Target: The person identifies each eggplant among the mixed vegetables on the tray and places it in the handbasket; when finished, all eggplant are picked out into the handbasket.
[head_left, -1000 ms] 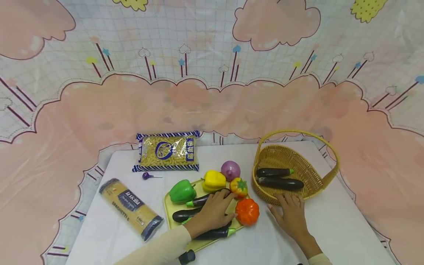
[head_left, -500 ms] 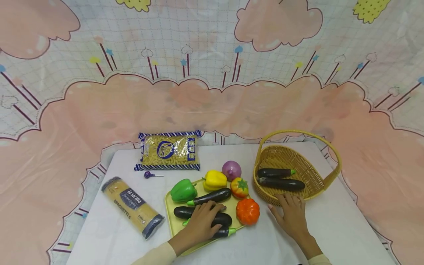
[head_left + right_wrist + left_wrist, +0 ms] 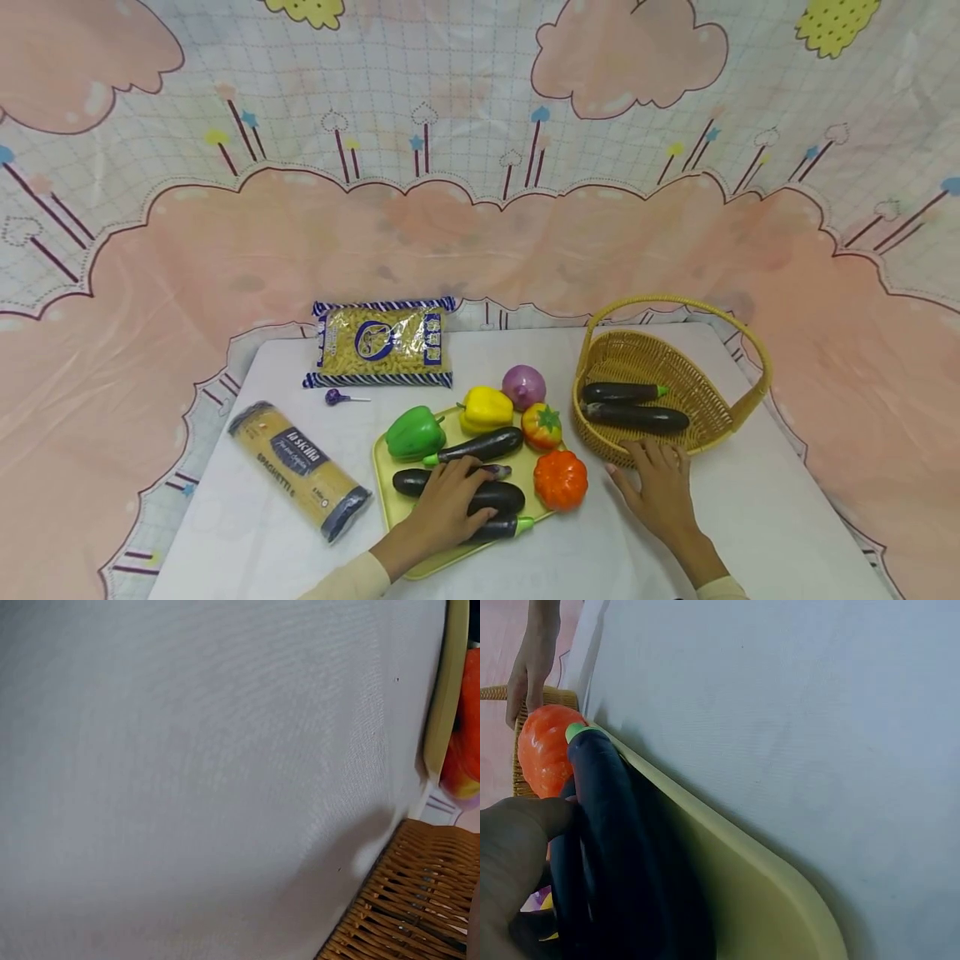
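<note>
Left hand (image 3: pixel 442 508) curved over the dark eggplants (image 3: pixel 498 498) on the yellow tray (image 3: pixel 393 508); the hand covers parts of their lengths, so the outlines beneath the palm cannot be fully traced, nor can it be told whether the left fingers grip one or merely lie across it. In the left wrist view the thumb appears to touch the dark skin, the other fingers are dim and partly hidden, and the eggplants run out of the lower border. Right hand (image 3: pixel 662 492) with fingers extended against the near rim of the wicker basket (image 3: pixel 693 392); their tips are hard to make out. Two basket eggplants (image 3: pixel 637 418) lie just beyond the right fingers. Both sleeves (image 3: pixel 356 581) are cut off at the lower border. The tray's edge passes beneath the left wrist; just beyond the left fingers lies a further eggplant (image 3: pixel 483 447), and to their right the orange pumpkin (image 3: pixel 560 481). The cloth-covered bench (image 3: pixel 772 508) offers bare room between pumpkin and right thumb, and rightward of the right hand to its side edge.
</note>
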`<state>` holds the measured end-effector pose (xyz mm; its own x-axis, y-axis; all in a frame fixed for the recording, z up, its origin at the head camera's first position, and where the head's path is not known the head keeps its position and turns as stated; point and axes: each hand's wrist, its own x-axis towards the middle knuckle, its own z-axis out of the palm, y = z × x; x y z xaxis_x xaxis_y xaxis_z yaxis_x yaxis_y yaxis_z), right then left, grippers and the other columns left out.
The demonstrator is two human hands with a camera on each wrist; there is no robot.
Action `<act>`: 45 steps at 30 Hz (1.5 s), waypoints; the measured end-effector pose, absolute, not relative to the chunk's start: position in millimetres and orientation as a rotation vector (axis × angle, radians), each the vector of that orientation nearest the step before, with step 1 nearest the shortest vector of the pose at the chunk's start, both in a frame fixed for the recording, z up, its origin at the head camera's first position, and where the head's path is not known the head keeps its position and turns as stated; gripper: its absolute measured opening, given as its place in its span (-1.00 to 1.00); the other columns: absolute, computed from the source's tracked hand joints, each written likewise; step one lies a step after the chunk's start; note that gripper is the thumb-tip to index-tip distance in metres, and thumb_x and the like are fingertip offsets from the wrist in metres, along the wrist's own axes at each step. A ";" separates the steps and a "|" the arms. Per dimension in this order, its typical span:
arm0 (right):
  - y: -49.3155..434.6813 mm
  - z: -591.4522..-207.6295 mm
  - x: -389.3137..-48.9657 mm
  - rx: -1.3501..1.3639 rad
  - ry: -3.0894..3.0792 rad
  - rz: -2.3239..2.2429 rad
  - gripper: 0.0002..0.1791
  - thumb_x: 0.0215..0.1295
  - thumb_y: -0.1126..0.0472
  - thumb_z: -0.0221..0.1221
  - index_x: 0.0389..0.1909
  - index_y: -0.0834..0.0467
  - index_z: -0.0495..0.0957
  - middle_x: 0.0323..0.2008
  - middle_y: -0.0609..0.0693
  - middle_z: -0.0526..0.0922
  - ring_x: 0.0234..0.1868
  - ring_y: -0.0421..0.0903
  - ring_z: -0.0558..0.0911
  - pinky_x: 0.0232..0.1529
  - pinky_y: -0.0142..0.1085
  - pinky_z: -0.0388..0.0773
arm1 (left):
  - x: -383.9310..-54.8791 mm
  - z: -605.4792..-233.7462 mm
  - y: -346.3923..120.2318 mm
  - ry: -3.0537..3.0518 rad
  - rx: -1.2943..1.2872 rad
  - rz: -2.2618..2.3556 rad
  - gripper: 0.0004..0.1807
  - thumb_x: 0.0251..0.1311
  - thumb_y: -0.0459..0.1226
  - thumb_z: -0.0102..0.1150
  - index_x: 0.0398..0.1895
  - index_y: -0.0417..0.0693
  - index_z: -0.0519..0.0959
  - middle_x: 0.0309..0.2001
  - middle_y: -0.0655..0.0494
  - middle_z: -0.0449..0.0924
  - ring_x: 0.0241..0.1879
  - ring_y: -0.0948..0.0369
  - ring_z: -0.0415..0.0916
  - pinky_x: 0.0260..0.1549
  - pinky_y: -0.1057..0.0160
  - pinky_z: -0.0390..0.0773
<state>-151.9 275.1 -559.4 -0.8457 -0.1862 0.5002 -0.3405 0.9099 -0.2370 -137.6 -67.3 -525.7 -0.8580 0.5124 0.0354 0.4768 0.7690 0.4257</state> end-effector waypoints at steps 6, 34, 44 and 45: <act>274.0 -558.9 -151.4 0.379 -2.591 0.442 -0.53 0.08 -0.01 0.37 -0.08 0.18 0.56 -0.24 0.09 0.52 -0.11 0.16 0.47 0.12 0.14 0.11 | -138.1 -525.4 -64.0 2.892 0.820 0.636 -0.55 0.17 -0.03 0.34 0.03 -0.09 0.61 0.10 -0.01 0.46 0.10 0.00 0.42 0.15 -0.18 0.37; 273.7 -557.9 -151.7 0.374 -2.600 0.445 -0.53 0.11 -0.04 0.35 -0.08 0.21 0.56 -0.22 0.12 0.53 -0.08 0.19 0.46 0.14 0.16 0.08 | -146.5 -501.2 -55.3 2.924 0.869 0.625 -0.58 0.23 -0.13 0.30 0.09 -0.12 0.53 -0.02 0.00 0.57 0.02 0.05 0.54 0.06 -0.04 0.50; 273.3 -558.4 -151.6 0.369 -2.603 0.440 -0.52 0.11 -0.04 0.34 -0.08 0.21 0.56 -0.22 0.11 0.52 -0.11 0.16 0.45 0.13 0.14 0.09 | -157.8 -494.8 -50.9 2.964 0.923 0.656 -0.56 0.25 -0.11 0.27 0.10 -0.15 0.53 -0.07 0.02 0.57 -0.09 0.12 0.53 -0.08 0.11 0.51; 273.3 -558.4 -151.6 0.370 -2.603 0.440 -0.52 0.11 -0.04 0.34 -0.08 0.21 0.56 -0.22 0.11 0.52 -0.10 0.16 0.45 0.13 0.14 0.10 | -159.5 -493.4 -49.8 2.970 0.937 0.657 -0.56 0.25 -0.12 0.27 0.11 -0.15 0.53 -0.06 0.01 0.57 -0.09 0.11 0.53 -0.08 0.11 0.51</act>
